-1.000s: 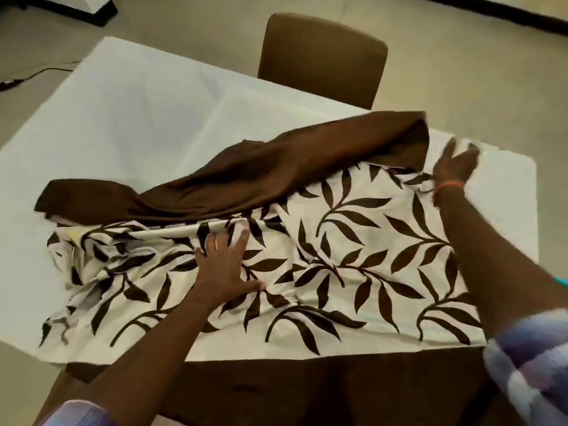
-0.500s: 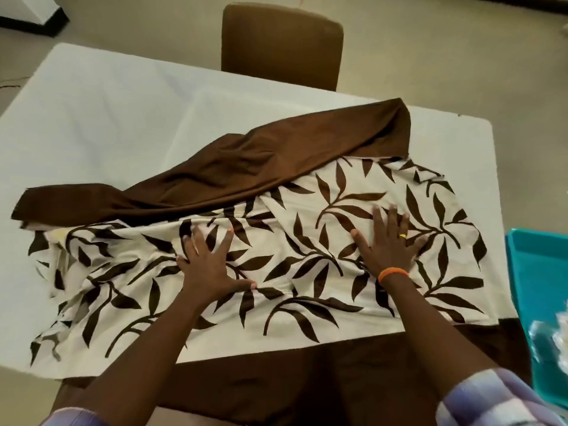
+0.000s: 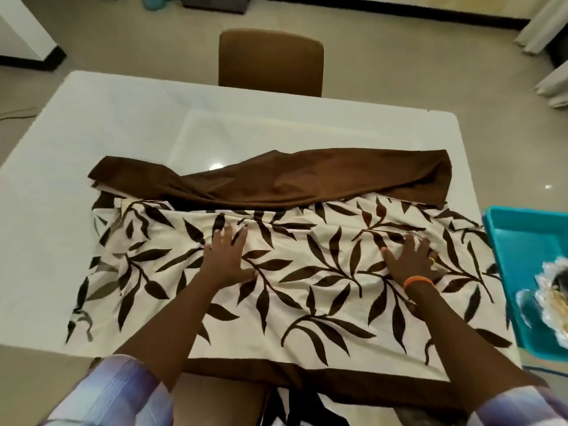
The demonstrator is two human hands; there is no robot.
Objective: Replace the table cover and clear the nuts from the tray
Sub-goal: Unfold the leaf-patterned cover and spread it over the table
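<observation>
On the white surface (image 3: 107,124), near edge: cover (image 3: 307,272), cream with brown leaf print and a plain brown border, lying partly unfolded. Brown far border folded back over the printed part in a rumpled band. Brown near border hanging over the surface's near edge. Left part of cover creased and bunched; middle and right part flatter. Far half of surface bare and glossy.

Left hand (image 3: 226,261): palm down on the cover left of centre, fingers spread and flat, gripping nothing. Right hand (image 3: 410,261): palm down on the cover right of centre, fingers spread and flat, gripping nothing. Ring (image 3: 431,261) on one right finger; orange band (image 3: 418,281) on right wrist. Both forearms bare, checked sleeves at the bottom corners of view.

At the right edge of view: teal tray (image 3: 519,241), touching or just beside the cover's right end, partly cut off by the frame. In the tray: clear crinkled wrapping (image 3: 550,302) with pale and dark contents, too blurred to identify as nuts.

Beyond the surface's far edge: brown chair (image 3: 270,61), pushed in. Tiled floor around.
</observation>
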